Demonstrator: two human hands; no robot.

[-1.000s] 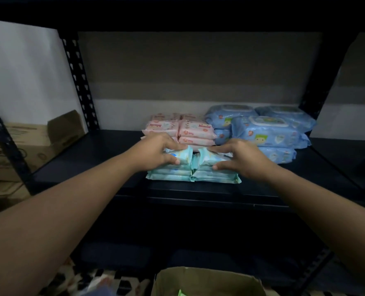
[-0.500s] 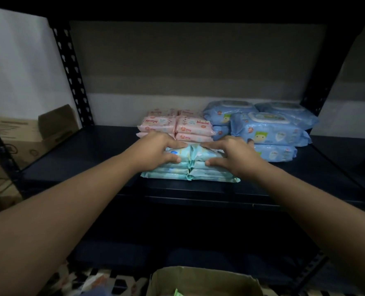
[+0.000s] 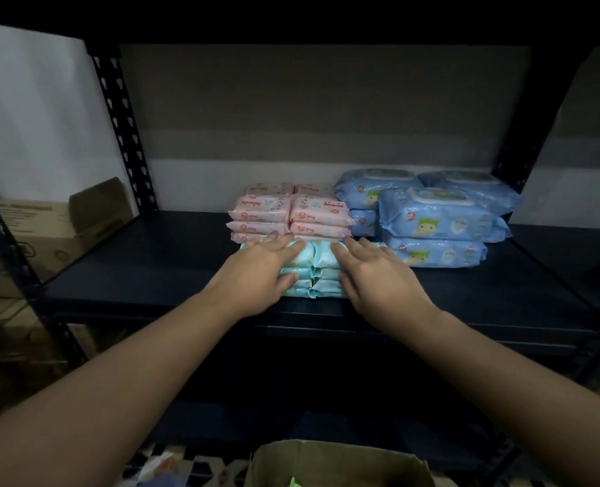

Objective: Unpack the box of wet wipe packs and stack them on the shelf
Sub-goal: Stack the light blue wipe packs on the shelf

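On the dark shelf, the blue packs stand stacked at the right and the pink packs sit behind centre. Just in front of the pink ones, near the shelf's front edge, are the teal packs — two low stacks side by side, their inner ends meeting in a crimped seam. Below, the open box shows at the bottom edge, with something green inside (too little visible to name).

Both hands lie flat on the teal stacks: the left hand rests on the left stack, fingers straight and reaching toward the pink packs, thumb against the stack's front; the right hand does the same on the right. Neither grip closes round anything — open palms pressing down.

These packs look soft, light and slick-filmed, likely to slide on each other, so holding them by the firmer ends or flat from above seems wisest. Each teal pack's long axis runs left to right, along the shelf.
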